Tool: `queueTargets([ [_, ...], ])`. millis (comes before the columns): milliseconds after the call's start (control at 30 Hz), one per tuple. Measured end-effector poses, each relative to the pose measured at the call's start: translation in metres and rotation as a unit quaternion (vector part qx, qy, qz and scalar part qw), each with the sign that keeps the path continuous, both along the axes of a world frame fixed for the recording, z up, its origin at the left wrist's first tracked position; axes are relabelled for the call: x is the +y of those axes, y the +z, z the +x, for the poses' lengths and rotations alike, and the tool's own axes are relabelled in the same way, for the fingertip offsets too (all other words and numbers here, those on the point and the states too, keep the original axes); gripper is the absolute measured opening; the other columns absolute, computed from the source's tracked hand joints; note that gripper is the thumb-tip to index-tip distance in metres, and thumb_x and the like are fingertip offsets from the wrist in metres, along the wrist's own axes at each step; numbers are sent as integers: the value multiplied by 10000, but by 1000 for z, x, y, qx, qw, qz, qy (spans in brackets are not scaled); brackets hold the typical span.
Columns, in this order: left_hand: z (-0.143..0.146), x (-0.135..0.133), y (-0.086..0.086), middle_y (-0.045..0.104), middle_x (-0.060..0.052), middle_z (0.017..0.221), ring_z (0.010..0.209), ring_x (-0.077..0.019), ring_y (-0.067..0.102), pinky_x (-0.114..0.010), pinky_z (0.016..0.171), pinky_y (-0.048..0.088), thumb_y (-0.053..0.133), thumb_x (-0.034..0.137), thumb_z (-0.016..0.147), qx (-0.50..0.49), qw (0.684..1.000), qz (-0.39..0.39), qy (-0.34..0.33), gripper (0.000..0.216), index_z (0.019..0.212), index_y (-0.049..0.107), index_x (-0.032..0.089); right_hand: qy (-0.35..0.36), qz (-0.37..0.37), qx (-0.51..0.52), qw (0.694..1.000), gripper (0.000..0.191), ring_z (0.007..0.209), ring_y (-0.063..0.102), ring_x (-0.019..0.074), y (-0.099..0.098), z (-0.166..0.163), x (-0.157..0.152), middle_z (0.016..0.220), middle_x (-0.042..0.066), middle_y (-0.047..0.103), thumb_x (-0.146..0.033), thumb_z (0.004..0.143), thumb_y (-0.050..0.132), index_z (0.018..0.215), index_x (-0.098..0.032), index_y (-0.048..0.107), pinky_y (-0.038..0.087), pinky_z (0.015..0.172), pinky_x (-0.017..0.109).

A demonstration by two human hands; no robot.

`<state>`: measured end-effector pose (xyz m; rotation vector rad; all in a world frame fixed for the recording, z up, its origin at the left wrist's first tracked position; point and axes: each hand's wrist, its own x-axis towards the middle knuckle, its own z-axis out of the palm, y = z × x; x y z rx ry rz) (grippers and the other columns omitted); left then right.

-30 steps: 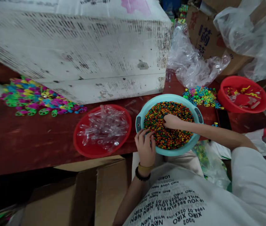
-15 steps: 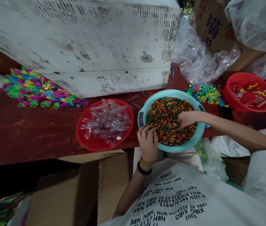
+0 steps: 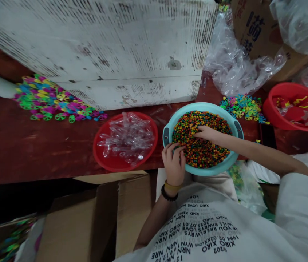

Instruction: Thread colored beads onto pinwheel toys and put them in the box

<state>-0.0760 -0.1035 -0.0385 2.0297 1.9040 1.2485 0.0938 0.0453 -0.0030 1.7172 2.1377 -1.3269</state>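
A light-blue basin (image 3: 214,170) full of small round multicoloured beads or candies (image 3: 205,156) stands at the table's front edge. My right hand (image 3: 208,134) reaches into it from the right, its closed fingertips among the small balls. Whatever those fingers hold, if anything, is hidden. At the basin's near left rim rests my left hand (image 3: 174,163), with its fingers apart and slightly curled over the edge, and nothing visible in them. Just to the left, a red basin (image 3: 99,160) holds a heap of clear plastic tubes (image 3: 129,136).
Behind the basins stands a large white box (image 3: 132,54). Colourful plastic wheel pieces (image 3: 58,102) lie at left, with another pile (image 3: 243,107) at right. Beyond that is a red bowl (image 3: 279,118) with yellow bits. Cardboard flaps (image 3: 132,214) sit below the table edge.
My right hand has moved left across the small balls, deeper into the basin. My left hand stays at the rim. The whole view has shifted slightly.
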Motion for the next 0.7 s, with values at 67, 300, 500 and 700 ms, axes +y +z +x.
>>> queueTargets([
  [67, 0, 0, 0, 677, -119, 1226, 1274, -278, 539, -496, 1103, 461, 434, 232, 1067, -1, 1000, 3, -1, 292, 1121, 718, 195, -52, -77, 103, 990, 351, 1056, 747, 169, 9, 12, -3, 1352, 107, 720, -280, 1047, 546, 1373, -170, 616, 592, 787, 213],
  [300, -1, 4, 6, 659, -121, 1247, 1246, -276, 559, -485, 1089, 472, 531, 227, 1034, 2, 1000, -2, -6, 199, 1146, 694, 202, -108, -231, 289, 923, 394, 1093, 734, 189, 30, 45, -12, 1499, 136, 609, -262, 1024, 551, 1412, -211, 598, 625, 847, 300],
  [500, 0, 36, 53, 691, -88, 1187, 1152, -214, 647, -401, 1045, 526, 489, 252, 1064, -30, 991, -28, -125, 221, 1189, 666, 209, -71, -46, 347, 934, 229, 1053, 704, 175, 16, 56, -13, 1112, 46, 762, -312, 880, 730, 1072, -188, 752, 532, 961, 290],
  [700, 17, 110, 121, 754, -61, 1208, 1155, -230, 683, -376, 1042, 525, 510, 299, 1056, 78, 942, -113, -305, 257, 1208, 705, 231, -32, 60, 361, 930, 371, 790, 676, 186, -8, 58, -12, 892, 29, 764, -441, 818, 802, 1070, -171, 765, 521, 753, 313],
])
